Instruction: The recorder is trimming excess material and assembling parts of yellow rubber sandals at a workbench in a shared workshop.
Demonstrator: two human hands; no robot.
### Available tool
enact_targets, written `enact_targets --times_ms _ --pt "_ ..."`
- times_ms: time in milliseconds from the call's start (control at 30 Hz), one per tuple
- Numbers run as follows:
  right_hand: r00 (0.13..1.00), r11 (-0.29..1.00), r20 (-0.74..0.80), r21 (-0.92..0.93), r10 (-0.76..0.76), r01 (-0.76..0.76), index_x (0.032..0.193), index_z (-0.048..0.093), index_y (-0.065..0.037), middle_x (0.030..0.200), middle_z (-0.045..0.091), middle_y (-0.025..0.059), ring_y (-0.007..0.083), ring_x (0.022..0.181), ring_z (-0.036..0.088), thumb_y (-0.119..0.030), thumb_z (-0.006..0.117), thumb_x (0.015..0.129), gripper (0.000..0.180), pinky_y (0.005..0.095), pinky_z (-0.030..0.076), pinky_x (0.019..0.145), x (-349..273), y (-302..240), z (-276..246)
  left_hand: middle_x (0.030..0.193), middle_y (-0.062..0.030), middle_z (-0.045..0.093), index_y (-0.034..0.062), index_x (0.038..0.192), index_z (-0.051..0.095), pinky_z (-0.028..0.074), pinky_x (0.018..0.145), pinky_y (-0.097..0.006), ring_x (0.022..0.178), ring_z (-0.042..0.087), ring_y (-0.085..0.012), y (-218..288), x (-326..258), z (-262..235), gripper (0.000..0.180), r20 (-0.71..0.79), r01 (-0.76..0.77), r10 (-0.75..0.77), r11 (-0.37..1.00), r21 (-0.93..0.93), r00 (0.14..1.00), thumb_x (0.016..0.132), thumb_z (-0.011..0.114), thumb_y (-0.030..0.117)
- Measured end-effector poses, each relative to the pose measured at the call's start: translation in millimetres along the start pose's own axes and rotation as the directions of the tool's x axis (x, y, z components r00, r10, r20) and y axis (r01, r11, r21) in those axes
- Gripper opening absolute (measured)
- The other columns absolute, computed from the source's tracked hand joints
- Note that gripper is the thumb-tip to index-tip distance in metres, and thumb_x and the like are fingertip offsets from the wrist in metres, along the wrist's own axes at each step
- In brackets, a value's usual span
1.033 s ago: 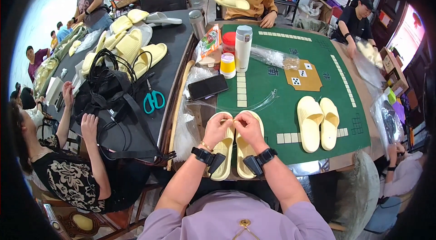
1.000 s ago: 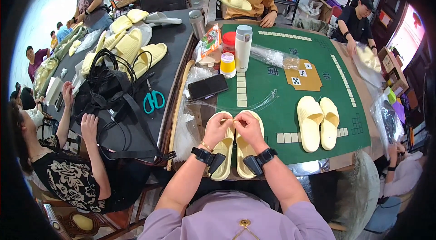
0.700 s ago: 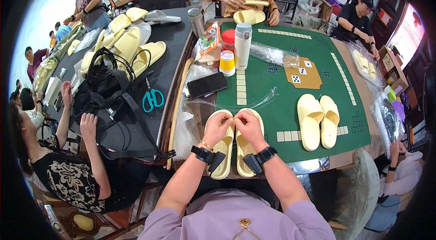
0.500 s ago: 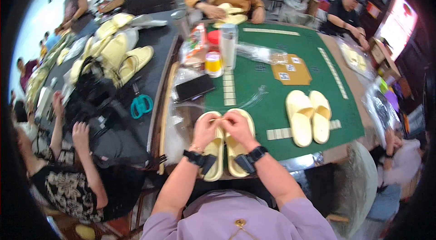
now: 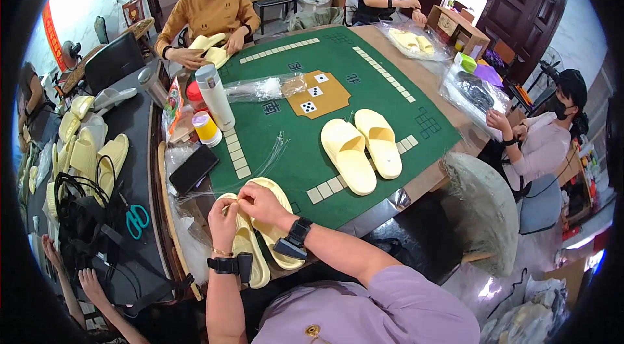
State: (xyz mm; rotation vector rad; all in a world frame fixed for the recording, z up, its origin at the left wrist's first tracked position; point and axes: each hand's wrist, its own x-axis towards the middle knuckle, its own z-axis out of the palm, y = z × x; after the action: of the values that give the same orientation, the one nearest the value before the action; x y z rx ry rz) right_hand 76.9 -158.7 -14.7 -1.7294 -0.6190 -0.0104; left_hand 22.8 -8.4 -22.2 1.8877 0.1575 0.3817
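Note:
A pair of pale yellow slippers (image 5: 247, 246) lies at the table's near edge, beneath my hands. Over their far ends, my left hand (image 5: 222, 224) and my right hand (image 5: 261, 205) meet with fingertips pinched together. Whatever they pinch is too small to make out. Another pair of yellow slippers (image 5: 351, 157) rests on the green mat (image 5: 286, 178), to the right of my hands. A few thin clear strands (image 5: 276, 154) lie on the mat just beyond my fingers.
A black phone (image 5: 194, 170), a yellow-and-white container (image 5: 207, 128) and a tall white bottle (image 5: 215, 98) stand left of the mat. Teal scissors (image 5: 137, 221) and more slippers (image 5: 84, 155) lie on the dark left table. Several people work around; one across handles slippers (image 5: 216, 50).
The view has swung to the right, so the table appears farther left and tilted. My hands stay pinched together over the near slippers.

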Motion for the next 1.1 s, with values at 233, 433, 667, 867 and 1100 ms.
enact_targets --times_ms 233,433,667,867,1100 --pt "1.0 1.0 0.0 -0.002 0.005 -0.005 0.084 0.06 0.0 0.079 0.056 0.0087 0.0199 0.069 0.056 -0.013 0.062 0.083 0.013 0.031 0.047 0.064 -0.1 -0.8 0.3 0.084 -0.0053 0.066 -0.0038 0.089 0.065 0.048 0.072 -0.026 0.077 0.059 -0.0116 2.8 -1.0 0.3 0.01 0.017 0.015 -0.013 0.994 -0.11 1.0 0.084 0.066 0.005" --pt "1.0 1.0 0.0 -0.004 -0.002 0.002 0.084 0.06 0.001 0.079 0.056 0.0083 0.0192 0.069 0.056 -0.012 0.062 0.083 0.013 0.0304 0.047 0.063 0.1 -1.5 -0.7 0.084 -0.0052 0.067 -0.0038 0.089 0.065 0.048 0.071 -0.025 0.077 0.059 -0.011 7.4 -1.8 0.5 0.01 0.004 0.017 -0.016 0.995 -0.1 1.0 0.084 0.066 0.005" --pt "1.0 1.0 0.004 0.009 0.012 -0.012 0.084 0.06 0.001 0.079 0.056 0.0083 0.0188 0.068 0.056 -0.013 0.062 0.084 0.014 0.0302 0.047 0.063 -0.5 -3.1 -1.1 0.085 -0.0062 0.067 -0.0039 0.091 0.065 0.049 0.073 -0.026 0.078 0.06 -0.0121 3.9 -0.2 2.1 0.012 -0.026 0.013 -0.015 0.998 -0.055 1.0 0.085 0.067 0.006" --pt "1.0 1.0 0.005 0.009 0.021 -0.021 0.084 0.06 0.001 0.08 0.056 0.008 0.0183 0.069 0.057 -0.013 0.063 0.084 0.014 0.0299 0.047 0.063 -0.8 -2.6 -0.9 0.085 -0.0064 0.067 -0.0035 0.091 0.065 0.049 0.073 -0.027 0.078 0.06 -0.0132 1.8 -0.7 1.7 0.011 -0.025 -0.009 0.008 0.999 -0.047 1.0 0.086 0.066 0.006" --pt "1.0 1.0 0.01 0.006 0.006 -0.006 0.084 0.061 0.001 0.081 0.057 0.0076 0.017 0.069 0.057 -0.013 0.063 0.084 0.014 0.0287 0.047 0.064 -0.4 -0.9 -1.2 0.085 -0.006 0.067 -0.0028 0.091 0.065 0.049 0.073 -0.027 0.078 0.06 -0.0126 1.5 -0.9 0.6 0.01 -0.005 -0.007 0.007 0.999 -0.031 1.0 0.086 0.067 0.006"
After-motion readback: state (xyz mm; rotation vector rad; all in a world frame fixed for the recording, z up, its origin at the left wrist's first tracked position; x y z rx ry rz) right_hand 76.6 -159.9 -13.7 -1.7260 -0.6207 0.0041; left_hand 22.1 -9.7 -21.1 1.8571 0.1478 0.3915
